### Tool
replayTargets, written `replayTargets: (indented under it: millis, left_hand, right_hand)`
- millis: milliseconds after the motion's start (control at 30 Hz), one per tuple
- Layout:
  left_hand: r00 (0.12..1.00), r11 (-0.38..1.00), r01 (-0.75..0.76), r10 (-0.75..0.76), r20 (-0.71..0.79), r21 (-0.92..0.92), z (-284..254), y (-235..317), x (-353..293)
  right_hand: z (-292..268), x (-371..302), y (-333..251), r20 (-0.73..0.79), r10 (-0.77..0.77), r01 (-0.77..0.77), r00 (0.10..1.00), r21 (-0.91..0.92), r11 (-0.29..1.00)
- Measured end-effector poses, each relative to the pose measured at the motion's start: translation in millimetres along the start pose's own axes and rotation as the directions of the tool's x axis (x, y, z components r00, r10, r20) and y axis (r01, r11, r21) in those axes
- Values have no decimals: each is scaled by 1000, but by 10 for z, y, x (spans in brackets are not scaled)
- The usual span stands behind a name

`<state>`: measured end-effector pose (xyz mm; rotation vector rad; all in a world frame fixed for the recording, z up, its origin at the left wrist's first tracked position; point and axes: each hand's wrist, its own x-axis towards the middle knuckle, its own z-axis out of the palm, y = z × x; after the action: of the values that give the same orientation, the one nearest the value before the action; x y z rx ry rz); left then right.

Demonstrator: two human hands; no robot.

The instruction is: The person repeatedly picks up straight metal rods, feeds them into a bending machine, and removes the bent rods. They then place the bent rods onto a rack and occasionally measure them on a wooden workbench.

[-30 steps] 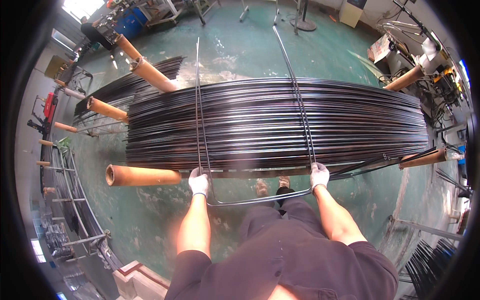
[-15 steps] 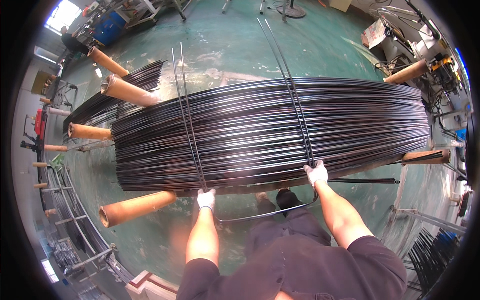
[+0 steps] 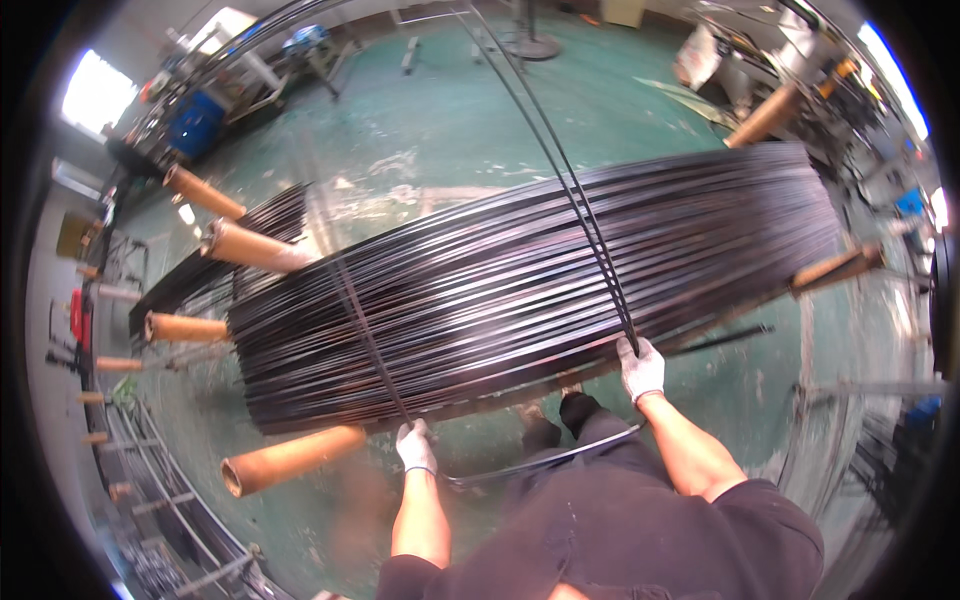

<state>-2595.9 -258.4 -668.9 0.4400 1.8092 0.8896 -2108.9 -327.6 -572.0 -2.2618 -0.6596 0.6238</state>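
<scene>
My left hand (image 3: 416, 447), in a white glove, is closed round the left legs of two thin black rods bent into a wide U (image 3: 590, 225). On the right legs my gloved right hand (image 3: 641, 371) is closed too. The bend crosses in front of my body, below both hands, while the long legs reach away over a broad stack of black rods (image 3: 480, 290). The left legs are smeared by motion. Whether the legs touch the stack I cannot tell.
Brown tubes stick out round the stack, such as the near left tube (image 3: 295, 458) and the right tube (image 3: 838, 268). A smaller rod pile (image 3: 180, 280) lies at the left. Machinery with a blue drum (image 3: 195, 125) stands far left. More equipment (image 3: 760, 60) stands far right.
My view has tilted, so the stack now slants up to the right. Both hands still grip the bent rods, whose legs now reach higher and farther in the picture.
</scene>
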Motion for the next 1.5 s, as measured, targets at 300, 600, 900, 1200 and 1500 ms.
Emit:
replayTargets:
  millis: [300,600,900,1200,1500]
  left_hand:
    - [911,947,-261,306,275,-188,501,1334,-382]
    - [786,856,-332,483,384,-397,878,1309,-1656]
    - [792,934,-282,355,497,-218,2147,203,-3196]
    - [679,857,-515,404,613,5,2991,-550,-3708]
    - [630,837,-543,458,626,-66,3563,-755,-3848]
  right_hand:
    - [-902,-713,299,-122,-67,104,990,323,941]
    - [-1934,-690,1012,-320,-34,166,947,397,903]
    - [-3505,237,1866,-522,66,328,850,624,710]
    - [-4661,812,2237,-642,120,345,757,550,761]
    - [-4815,1260,3078,-652,170,310,739,554,773]
